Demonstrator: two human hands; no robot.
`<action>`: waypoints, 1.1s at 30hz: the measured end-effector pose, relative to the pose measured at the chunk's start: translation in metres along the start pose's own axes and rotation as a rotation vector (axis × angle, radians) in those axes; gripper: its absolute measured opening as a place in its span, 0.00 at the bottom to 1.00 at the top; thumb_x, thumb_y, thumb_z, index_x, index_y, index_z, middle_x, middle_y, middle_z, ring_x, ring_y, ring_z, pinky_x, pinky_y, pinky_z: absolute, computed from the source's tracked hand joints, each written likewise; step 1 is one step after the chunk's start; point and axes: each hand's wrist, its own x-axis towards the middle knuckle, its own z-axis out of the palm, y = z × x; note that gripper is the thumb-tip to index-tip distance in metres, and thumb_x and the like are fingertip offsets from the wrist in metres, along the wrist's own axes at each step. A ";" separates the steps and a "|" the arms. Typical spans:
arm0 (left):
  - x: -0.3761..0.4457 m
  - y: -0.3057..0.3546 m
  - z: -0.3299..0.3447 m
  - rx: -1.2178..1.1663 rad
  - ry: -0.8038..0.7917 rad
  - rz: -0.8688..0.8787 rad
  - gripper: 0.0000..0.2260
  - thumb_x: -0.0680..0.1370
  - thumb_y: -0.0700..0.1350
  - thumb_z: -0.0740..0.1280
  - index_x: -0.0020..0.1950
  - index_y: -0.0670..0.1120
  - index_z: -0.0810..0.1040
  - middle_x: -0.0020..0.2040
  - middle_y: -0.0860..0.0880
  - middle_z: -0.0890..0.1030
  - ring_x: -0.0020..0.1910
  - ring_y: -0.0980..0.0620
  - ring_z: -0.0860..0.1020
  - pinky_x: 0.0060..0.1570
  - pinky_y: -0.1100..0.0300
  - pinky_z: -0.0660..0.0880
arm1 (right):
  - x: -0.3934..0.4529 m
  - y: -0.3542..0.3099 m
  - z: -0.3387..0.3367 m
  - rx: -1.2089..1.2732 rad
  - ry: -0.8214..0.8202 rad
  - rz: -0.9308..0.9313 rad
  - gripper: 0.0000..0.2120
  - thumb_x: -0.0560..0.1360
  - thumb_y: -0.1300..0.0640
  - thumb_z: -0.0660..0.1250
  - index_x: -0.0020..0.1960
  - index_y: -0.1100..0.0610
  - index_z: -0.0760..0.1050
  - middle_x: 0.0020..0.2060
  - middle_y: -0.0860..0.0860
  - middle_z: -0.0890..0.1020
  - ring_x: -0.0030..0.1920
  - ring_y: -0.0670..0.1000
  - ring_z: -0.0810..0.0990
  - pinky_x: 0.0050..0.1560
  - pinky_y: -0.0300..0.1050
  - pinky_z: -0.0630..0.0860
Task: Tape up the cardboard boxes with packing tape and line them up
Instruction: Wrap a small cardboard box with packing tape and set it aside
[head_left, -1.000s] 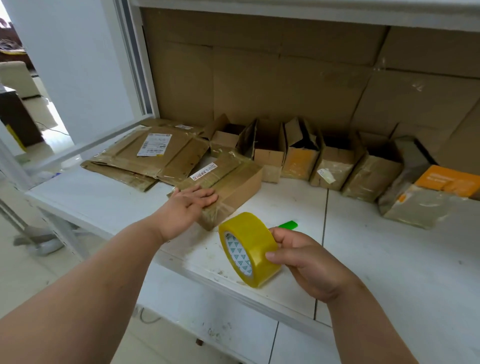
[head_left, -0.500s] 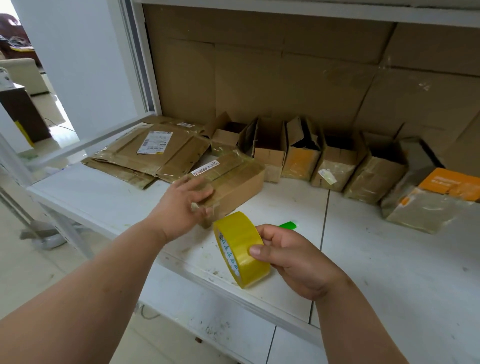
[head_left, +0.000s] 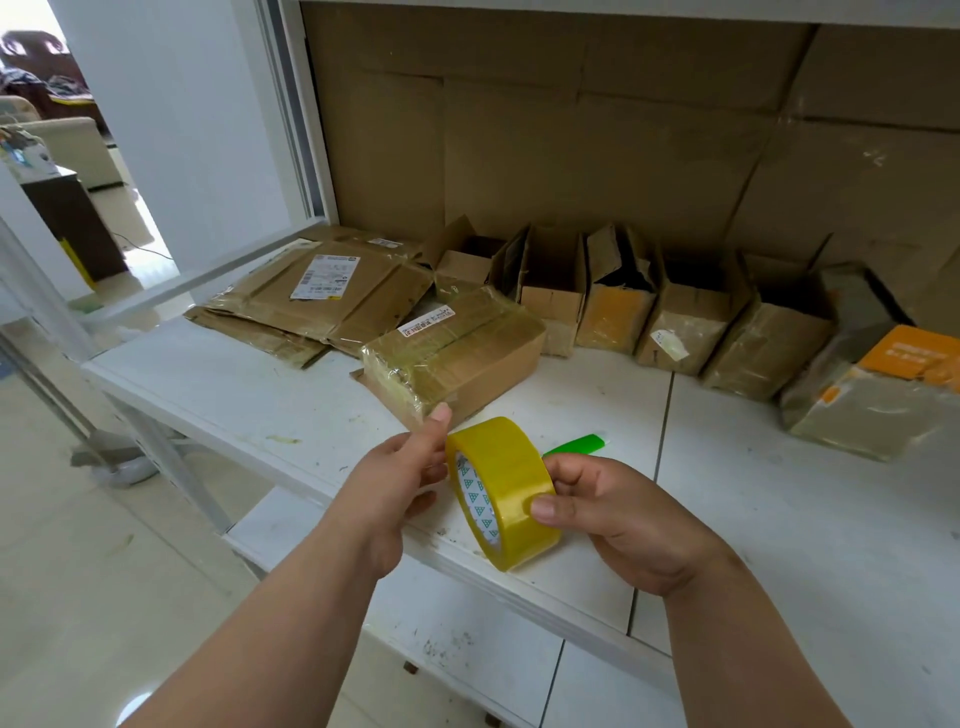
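A roll of yellow packing tape (head_left: 511, 480) is held upright above the white table's (head_left: 779, 525) front edge. My right hand (head_left: 618, 519) grips it from the right, thumb on the outer band. My left hand (head_left: 397, 480) is at the roll's left rim, its fingers curled against the roll and one finger pointing up. Just behind my hands lies a closed cardboard box (head_left: 457, 356) wrapped in clear tape, with a small white label on top, turned at an angle.
Several open small boxes (head_left: 618, 306) stand in a row along the cardboard back wall. Flattened cartons (head_left: 322, 293) lie at the back left, and a larger box with an orange top (head_left: 883, 400) sits at the right. A green object (head_left: 576, 446) lies behind the roll.
My left hand has left the top of the taped box and come back to the roll's left rim. The roll has stayed in my right hand.
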 end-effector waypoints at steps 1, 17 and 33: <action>-0.001 -0.001 0.002 0.001 -0.019 -0.006 0.32 0.58 0.70 0.72 0.51 0.48 0.82 0.43 0.52 0.84 0.52 0.50 0.81 0.55 0.54 0.74 | -0.001 0.000 -0.001 -0.010 -0.002 0.007 0.24 0.64 0.53 0.76 0.57 0.62 0.80 0.53 0.58 0.85 0.52 0.53 0.83 0.52 0.42 0.78; -0.012 -0.009 0.015 -0.124 0.066 0.091 0.31 0.56 0.69 0.75 0.47 0.48 0.80 0.44 0.50 0.85 0.53 0.47 0.82 0.67 0.45 0.71 | 0.029 0.003 -0.043 -1.103 0.494 0.164 0.21 0.78 0.57 0.65 0.69 0.42 0.72 0.69 0.40 0.71 0.70 0.46 0.68 0.69 0.47 0.62; -0.019 -0.011 0.019 -0.249 -0.021 0.102 0.22 0.65 0.59 0.78 0.50 0.47 0.80 0.47 0.50 0.84 0.55 0.50 0.78 0.63 0.52 0.70 | 0.048 -0.037 -0.027 -0.802 0.346 -0.067 0.09 0.81 0.54 0.63 0.55 0.39 0.76 0.47 0.42 0.79 0.46 0.47 0.78 0.44 0.44 0.74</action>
